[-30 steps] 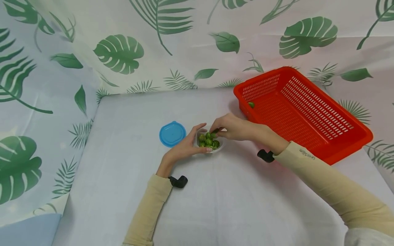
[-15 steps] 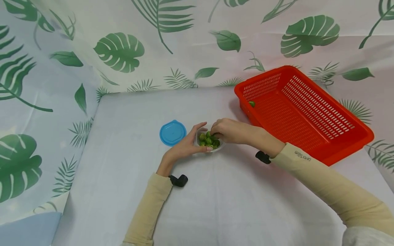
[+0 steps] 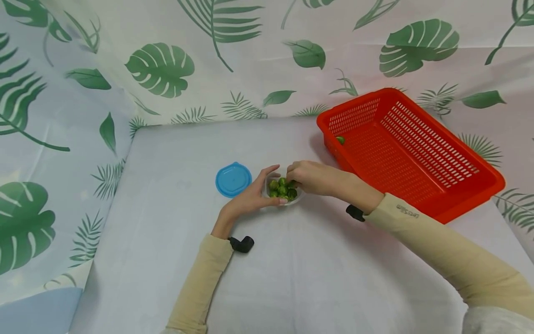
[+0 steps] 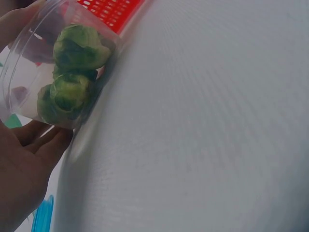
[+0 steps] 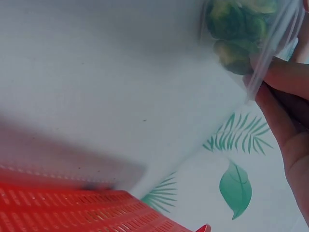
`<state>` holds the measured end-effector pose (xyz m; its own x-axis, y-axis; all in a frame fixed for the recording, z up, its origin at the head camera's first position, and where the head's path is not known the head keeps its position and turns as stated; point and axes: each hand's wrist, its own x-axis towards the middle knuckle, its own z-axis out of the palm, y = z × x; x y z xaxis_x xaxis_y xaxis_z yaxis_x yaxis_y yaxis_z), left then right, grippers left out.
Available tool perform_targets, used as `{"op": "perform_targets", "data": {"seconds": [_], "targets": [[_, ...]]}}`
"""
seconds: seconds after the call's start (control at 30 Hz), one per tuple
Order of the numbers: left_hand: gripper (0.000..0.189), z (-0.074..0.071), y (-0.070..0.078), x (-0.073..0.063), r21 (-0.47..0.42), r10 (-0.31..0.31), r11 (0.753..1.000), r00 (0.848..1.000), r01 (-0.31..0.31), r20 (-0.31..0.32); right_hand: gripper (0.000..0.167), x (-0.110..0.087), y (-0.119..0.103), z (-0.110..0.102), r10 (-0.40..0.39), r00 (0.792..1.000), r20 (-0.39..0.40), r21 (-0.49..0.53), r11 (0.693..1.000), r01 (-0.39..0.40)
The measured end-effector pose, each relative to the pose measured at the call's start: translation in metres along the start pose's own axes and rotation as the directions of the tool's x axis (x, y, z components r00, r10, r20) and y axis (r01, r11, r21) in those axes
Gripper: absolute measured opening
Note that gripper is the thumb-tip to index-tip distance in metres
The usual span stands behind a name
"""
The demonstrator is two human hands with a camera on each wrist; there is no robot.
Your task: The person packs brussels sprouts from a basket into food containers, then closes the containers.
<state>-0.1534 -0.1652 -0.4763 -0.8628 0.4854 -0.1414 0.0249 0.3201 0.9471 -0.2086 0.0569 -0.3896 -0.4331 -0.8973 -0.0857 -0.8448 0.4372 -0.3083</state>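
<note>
My left hand (image 3: 247, 199) is gripping a clear plastic tub (image 4: 32, 83) of Brussels sprouts (image 3: 282, 190) between spread thumb and fingers. My right hand (image 3: 314, 179) is reaching inside, fingers bent; whether it's pinching one, I can't tell. The tub is standing on white cloth (image 3: 167, 199) between a blue lid (image 3: 233, 180) and a red slotted basket (image 3: 402, 155).

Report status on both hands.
Left hand: holding transparent plastic bowl of green Brussels sprouts. Right hand: at sprouts inside rim, grip unclear. Round blue plastic lid lies aside, seemingly not in the way.
</note>
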Motion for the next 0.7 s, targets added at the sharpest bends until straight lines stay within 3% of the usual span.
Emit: {"op": "perform_targets", "data": {"seconds": [0.27, 0.47, 0.7], "targets": [[0.096, 0.0, 0.001, -0.001, 0.0, -0.01, 1.0, 1.0, 0.01, -0.012, 0.014, 0.006, -0.001, 0.0, -0.001, 1.0, 0.022, -0.109, 0.994, 0.003], [0.097, 0.001, 0.002, -0.003, -0.002, -0.017, 1.0, 1.0, 0.017, -0.018, 0.013, 0.011, -0.006, 0.003, -0.072, 0.997, 0.033, -0.269, 0.96, 0.078], [0.097, 0.0, 0.003, -0.002, 0.012, -0.011, 1.0, 1.0, 0.012, -0.015, 0.011, 0.011, -0.003, 0.005, -0.07, 0.997, 0.023, -0.26, 0.963, 0.073]]}}
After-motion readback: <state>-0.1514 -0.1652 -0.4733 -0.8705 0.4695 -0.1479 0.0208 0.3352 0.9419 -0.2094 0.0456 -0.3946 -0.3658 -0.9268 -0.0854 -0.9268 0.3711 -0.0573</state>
